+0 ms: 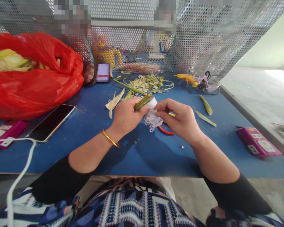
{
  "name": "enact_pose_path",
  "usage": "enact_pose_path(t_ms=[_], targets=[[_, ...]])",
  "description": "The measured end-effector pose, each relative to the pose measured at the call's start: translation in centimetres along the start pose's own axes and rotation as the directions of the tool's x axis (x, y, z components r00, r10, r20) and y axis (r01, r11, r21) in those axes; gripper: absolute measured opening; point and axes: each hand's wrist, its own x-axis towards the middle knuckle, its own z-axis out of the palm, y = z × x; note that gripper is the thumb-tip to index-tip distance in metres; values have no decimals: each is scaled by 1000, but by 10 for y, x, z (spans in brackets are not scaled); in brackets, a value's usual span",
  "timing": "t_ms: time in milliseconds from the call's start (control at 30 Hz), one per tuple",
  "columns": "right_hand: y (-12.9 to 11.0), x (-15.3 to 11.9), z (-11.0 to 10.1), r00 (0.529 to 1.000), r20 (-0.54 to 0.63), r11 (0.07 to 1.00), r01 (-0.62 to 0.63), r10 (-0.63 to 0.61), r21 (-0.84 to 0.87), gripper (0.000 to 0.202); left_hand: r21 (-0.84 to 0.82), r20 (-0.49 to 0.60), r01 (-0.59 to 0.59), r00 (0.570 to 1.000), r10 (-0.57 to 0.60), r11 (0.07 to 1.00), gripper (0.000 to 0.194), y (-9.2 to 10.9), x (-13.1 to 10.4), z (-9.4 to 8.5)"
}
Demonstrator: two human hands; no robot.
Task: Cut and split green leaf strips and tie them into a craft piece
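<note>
the left hand (126,116) is gripping the green husk roll (142,102), its long axis slanting forward-right, while the right hand (180,119) is pinching the white thread (152,121), which is hanging between the two hands.

Left forearm (87,153), one: slanting upward from the lower left of the frame. Left hand (127,114), one: showing its back near centre, curling into a grip, thumb pointing right. Right forearm (215,157), one: slanting upward from the lower right. Right hand (178,116), one: pointing left, thumb and forefinger pinching. Both hands: sitting close together at mid-frame.
</note>
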Motion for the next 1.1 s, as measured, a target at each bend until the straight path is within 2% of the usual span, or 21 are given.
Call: enact_pose_path(t_ms=[100, 233, 400, 600, 800, 900, 1100], targets=[[0, 1, 0, 998, -38, 998, -57, 57, 1, 6, 9, -4, -14, 1000, 14, 1000, 34, -1, 0, 1], [-1, 1, 1, 981, -176, 996, -89, 84, -20, 5, 37, 21, 12, 1000, -13, 999, 32, 1, 0, 0], [-3, 2, 0, 959, -245, 988, -117, 139, 102, 7, 38, 19, 26, 999, -26, 999, 32, 3, 1, -1], [2, 6, -4, 948, -231, 913, -115, 219, 391, 11, -5, 31, 35, 999, -35, 999, 21, 0, 1, -1], [0, 8, -11, 949, -127, 731, -134, 290, 669, 21, -8, 10, 36, 999, -36, 999, 28, 1, 1, -2], [-3, 8, -17, 952, -98, 678, -132, 290, 723, 23, 1, 5, 48, 999, -48, 999, 33, 3, 2, -2], [-3, 11, -32, 956, -126, 652, -81, 265, 754, 23, -18, 10, 74, 997, -74, 997, 28, 1, 3, -2]])
